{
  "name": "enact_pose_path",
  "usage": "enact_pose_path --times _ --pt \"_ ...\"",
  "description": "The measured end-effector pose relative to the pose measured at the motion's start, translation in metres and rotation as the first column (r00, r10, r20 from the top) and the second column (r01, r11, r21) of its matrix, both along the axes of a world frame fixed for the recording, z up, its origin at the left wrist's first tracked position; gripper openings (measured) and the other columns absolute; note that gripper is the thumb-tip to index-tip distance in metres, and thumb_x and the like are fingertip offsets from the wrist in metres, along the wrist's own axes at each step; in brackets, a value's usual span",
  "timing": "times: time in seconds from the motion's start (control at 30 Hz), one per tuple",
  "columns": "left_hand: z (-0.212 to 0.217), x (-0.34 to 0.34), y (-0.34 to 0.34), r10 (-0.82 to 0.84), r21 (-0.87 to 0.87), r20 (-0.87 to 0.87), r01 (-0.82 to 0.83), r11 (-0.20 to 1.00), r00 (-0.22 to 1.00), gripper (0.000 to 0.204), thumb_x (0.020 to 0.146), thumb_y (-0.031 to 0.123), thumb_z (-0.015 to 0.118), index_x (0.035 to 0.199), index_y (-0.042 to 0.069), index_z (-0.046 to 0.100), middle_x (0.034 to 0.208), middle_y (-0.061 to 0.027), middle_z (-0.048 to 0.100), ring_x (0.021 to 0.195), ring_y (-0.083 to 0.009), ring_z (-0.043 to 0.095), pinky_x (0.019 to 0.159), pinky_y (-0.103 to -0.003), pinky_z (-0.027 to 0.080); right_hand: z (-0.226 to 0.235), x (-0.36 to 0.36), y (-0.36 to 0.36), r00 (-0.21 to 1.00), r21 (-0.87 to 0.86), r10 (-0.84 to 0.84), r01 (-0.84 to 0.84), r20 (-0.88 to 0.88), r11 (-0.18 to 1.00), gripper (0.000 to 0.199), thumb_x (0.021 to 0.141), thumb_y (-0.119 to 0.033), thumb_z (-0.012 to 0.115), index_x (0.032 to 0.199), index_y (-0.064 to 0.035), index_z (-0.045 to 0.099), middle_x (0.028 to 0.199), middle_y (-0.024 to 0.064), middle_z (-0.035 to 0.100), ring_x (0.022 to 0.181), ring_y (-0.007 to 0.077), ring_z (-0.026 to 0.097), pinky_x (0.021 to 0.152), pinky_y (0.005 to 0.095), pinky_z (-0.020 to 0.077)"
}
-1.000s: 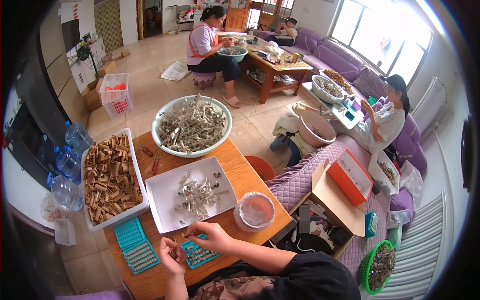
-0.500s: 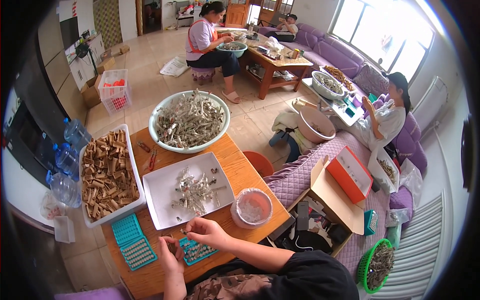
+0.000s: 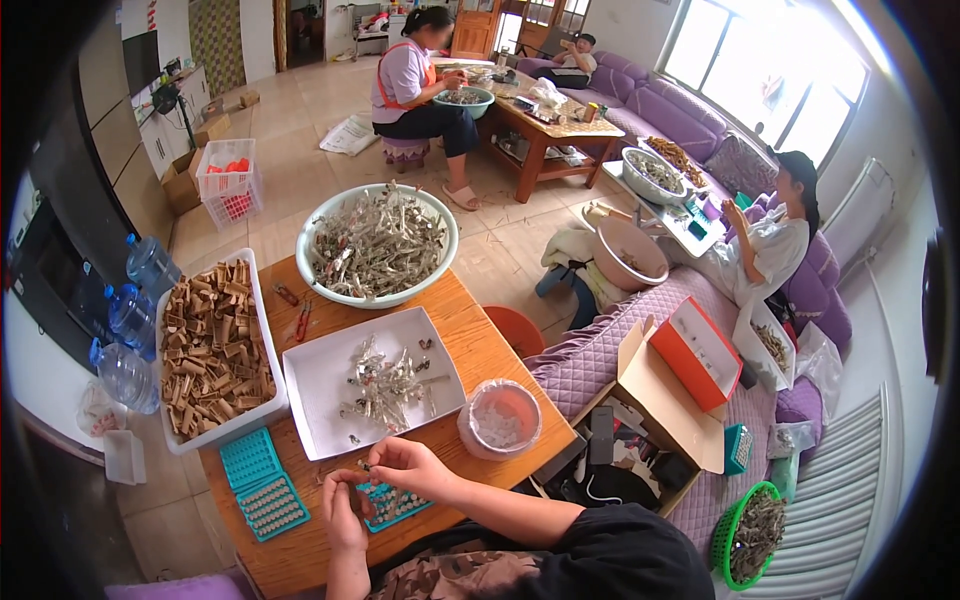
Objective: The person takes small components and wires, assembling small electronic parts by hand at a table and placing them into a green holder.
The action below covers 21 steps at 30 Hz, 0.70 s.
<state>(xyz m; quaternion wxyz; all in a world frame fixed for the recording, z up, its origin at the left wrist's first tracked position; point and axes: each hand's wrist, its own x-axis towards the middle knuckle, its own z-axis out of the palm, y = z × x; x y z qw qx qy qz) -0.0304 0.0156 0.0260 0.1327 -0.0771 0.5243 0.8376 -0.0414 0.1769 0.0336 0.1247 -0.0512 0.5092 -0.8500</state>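
While the right hand point(image 3: 410, 470) hovers, a teal tray point(image 3: 405, 516) lies beneath

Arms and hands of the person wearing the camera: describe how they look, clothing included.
The left hand and right hand wear no gloves. Both visible forearms are uncovered; a loose black sleeve covers the right upper arm. The left sleeve is out of view.

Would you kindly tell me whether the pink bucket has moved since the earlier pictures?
No; judged against the wooden table, the pink bucket shows no visible shift in any direction.
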Motion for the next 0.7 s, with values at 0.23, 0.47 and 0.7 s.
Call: enact_pose_path --times 0.23,0.47,0.7 --pt "-0.006 0.001 0.003 0.002 0.086 -0.16 0.012 0.996 0.987 0.02 0.094 0.007 0.043 0.113 0.006 0.046 0.11 -0.0076 0.055 0.09 -0.0113 0.053 0.078 -0.024 0.044 -0.002 0.003 -0.009 0.999 -0.017 0.036 -0.036 0.012 0.999 0.009 0.088 -0.005 0.058 0.093 -0.0002 0.052 0.088 0.0005 0.058 0.084 0.0077 0.056 0.076 0.0232 0.0469" --pt "-0.008 0.002 -0.002 0.058 0.22 -0.196 -0.014 0.975 0.979 0.03 0.087 0.001 0.057 0.115 0.005 0.046 0.121 -0.0116 0.055 0.105 -0.016 0.054 0.09 -0.028 0.044 0.001 0.007 -0.019 0.997 -0.045 0.044 -0.041 0.058 0.998 0.008 0.088 -0.008 0.058 0.09 -0.0015 0.053 0.088 -0.0001 0.057 0.082 0.0064 0.055 0.075 0.022 0.0461" --pt "-0.005 0.003 -0.012 0.006 0.262 -0.162 0.038 0.964 0.987 0.042 0.077 -0.005 0.066 0.114 0.004 0.047 0.115 -0.0117 0.059 0.099 -0.0164 0.058 0.087 -0.028 0.048 -0.002 0.008 -0.015 0.991 0.071 0.135 -0.137 0.022 0.988 0.009 0.087 -0.008 0.059 0.089 -0.0017 0.054 0.086 -0.0007 0.058 0.081 0.0057 0.054 0.073 0.022 0.046"
